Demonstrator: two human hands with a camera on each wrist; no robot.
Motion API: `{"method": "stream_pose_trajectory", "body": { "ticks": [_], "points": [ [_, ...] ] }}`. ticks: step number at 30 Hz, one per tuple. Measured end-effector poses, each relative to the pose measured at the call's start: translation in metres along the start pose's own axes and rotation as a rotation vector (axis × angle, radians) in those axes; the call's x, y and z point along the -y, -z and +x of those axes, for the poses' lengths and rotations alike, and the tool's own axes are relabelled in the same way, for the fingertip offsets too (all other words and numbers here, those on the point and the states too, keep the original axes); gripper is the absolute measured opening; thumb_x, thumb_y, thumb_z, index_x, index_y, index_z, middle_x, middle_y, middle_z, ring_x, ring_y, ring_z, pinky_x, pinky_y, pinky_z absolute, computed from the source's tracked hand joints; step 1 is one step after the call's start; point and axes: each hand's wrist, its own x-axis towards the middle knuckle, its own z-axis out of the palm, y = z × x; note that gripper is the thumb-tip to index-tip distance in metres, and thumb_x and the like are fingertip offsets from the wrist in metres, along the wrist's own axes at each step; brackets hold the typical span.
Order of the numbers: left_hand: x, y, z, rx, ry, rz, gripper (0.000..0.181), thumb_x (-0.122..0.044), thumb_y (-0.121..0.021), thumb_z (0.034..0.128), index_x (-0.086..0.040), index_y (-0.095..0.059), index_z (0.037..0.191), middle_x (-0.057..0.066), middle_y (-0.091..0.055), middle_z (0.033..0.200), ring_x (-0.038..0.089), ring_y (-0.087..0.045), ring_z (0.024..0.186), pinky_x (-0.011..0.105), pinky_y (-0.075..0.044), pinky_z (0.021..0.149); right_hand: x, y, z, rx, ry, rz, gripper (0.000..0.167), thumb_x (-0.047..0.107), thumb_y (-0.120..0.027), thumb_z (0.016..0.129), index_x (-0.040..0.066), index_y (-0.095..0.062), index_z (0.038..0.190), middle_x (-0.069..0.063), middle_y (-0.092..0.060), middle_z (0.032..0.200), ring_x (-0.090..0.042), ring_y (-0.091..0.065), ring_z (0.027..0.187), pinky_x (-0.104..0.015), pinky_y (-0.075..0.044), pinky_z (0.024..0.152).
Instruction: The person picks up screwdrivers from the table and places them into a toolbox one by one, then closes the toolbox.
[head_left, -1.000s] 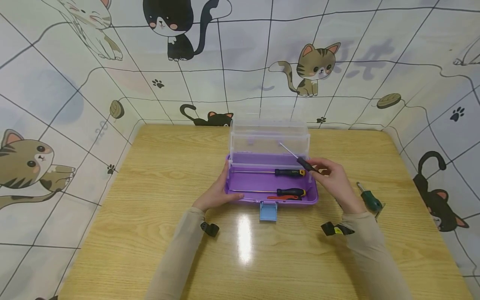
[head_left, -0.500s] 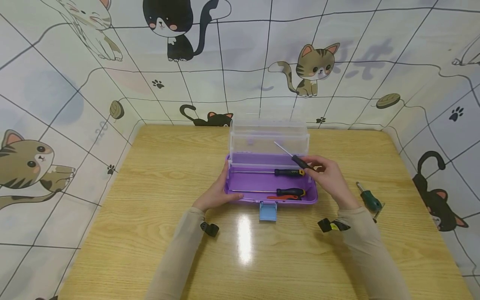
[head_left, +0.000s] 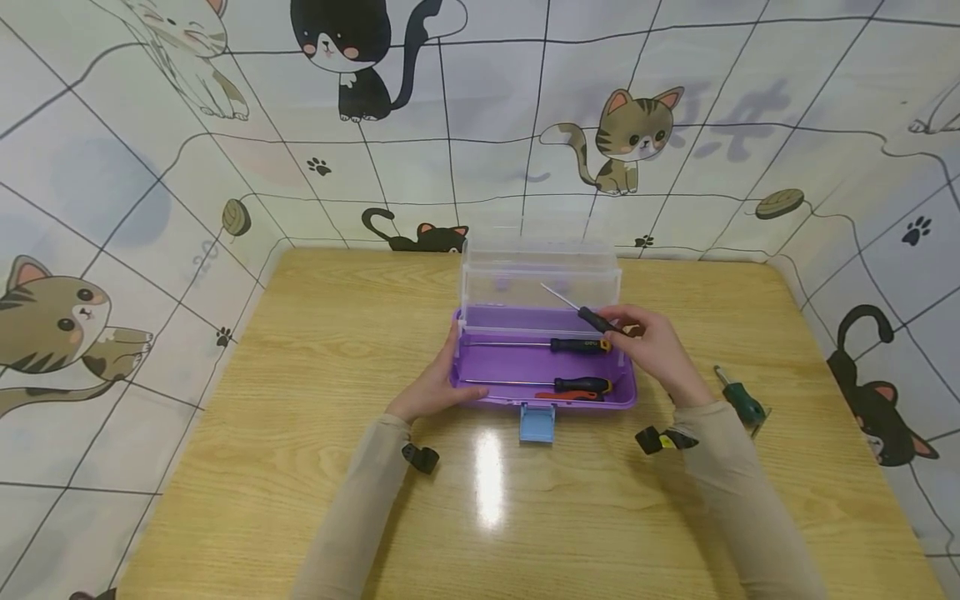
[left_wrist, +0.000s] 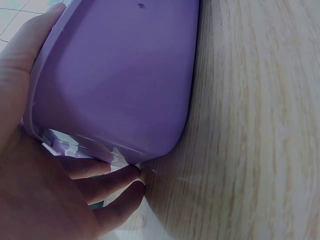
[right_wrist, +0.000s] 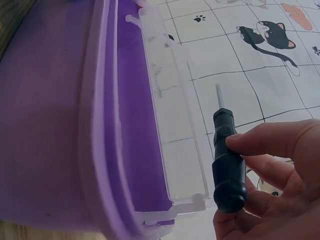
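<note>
A purple toolbox (head_left: 498, 364) stands on the table with its clear lid (head_left: 540, 287) raised at the back. My left hand (head_left: 427, 390) grips its left end; in the left wrist view the thumb lies along the rim and the fingers bend round the side. Above the box's right part, my right hand (head_left: 660, 354) pinches a screwdriver (head_left: 594, 320) by its black handle, the shaft tilted up and leftward. Inside lie two long black-handled screwdrivers, one at the back (head_left: 576, 345) and one at the front (head_left: 583, 384), beside a red-orange tool (head_left: 558, 396), partly hidden.
A green-handled screwdriver (head_left: 742, 404) lies right of the box, a thin metal piece beside its handle end. The blue latch (head_left: 537, 423) hangs open at the box front. Cat-patterned cloth (head_left: 495, 167) rises behind and beside the wooden table (head_left: 322, 333).
My right hand has moved slightly left and back with the screwdriver, so its tip is farther left over the box. The left hand keeps its place on the box.
</note>
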Motion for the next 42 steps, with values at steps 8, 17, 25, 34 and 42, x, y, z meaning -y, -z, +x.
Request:
{"method": "stream_pose_trajectory", "body": {
  "ticks": [8, 17, 25, 34, 42],
  "points": [
    [-0.004, 0.0, 0.0, -0.002, -0.017, 0.014, 0.121, -0.003, -0.079, 0.0775, -0.004, 0.018, 0.151, 0.02, 0.007, 0.158, 0.038, -0.011, 0.142, 0.048, -0.013, 0.114, 0.001, 0.001, 0.01, 0.068, -0.014, 0.014, 0.031, 0.0, -0.062, 0.092, 0.001, -0.064, 0.122, -0.02, -0.063, 0.108, -0.033, -0.056, 0.087, -0.029, -0.051, 0.066],
    [-0.004, 0.001, 0.0, -0.002, -0.023, 0.019, 0.12, -0.004, -0.079, 0.0783, -0.003, 0.017, 0.151, 0.022, 0.006, 0.158, 0.038, -0.01, 0.143, 0.047, -0.013, 0.115, 0.003, 0.003, 0.022, 0.152, -0.05, -0.001, 0.033, 0.004, -0.063, 0.091, 0.001, -0.063, 0.123, -0.019, -0.061, 0.11, -0.026, -0.054, 0.085, -0.031, -0.049, 0.064],
    [0.0, 0.001, 0.0, -0.006, -0.007, 0.021, 0.121, -0.005, -0.079, 0.0781, -0.005, 0.017, 0.151, 0.019, 0.009, 0.158, 0.036, -0.005, 0.144, 0.048, -0.009, 0.115, 0.009, 0.0, 0.035, 0.226, -0.066, -0.018, 0.031, 0.004, -0.059, 0.094, 0.002, -0.063, 0.125, -0.018, -0.059, 0.114, -0.027, -0.058, 0.083, -0.037, -0.052, 0.066],
    [0.034, -0.003, 0.006, -0.026, 0.01, 0.03, 0.125, -0.011, -0.081, 0.0783, -0.021, 0.019, 0.152, 0.004, 0.013, 0.16, 0.025, -0.004, 0.145, 0.042, -0.009, 0.115, 0.016, -0.002, 0.049, 0.309, -0.015, -0.079, 0.031, 0.005, -0.058, 0.094, 0.003, -0.063, 0.125, -0.017, -0.057, 0.126, -0.031, -0.053, 0.107, -0.041, -0.047, 0.085],
    [0.037, -0.003, 0.006, -0.022, 0.012, 0.024, 0.126, -0.012, -0.081, 0.0778, -0.022, 0.02, 0.152, 0.003, 0.012, 0.16, 0.023, -0.004, 0.145, 0.041, -0.009, 0.116, 0.009, -0.008, 0.057, 0.336, -0.008, -0.026, 0.031, -0.001, -0.06, 0.091, 0.001, -0.064, 0.122, -0.017, -0.06, 0.119, -0.029, -0.055, 0.097, -0.034, -0.047, 0.08]
  ]
}}
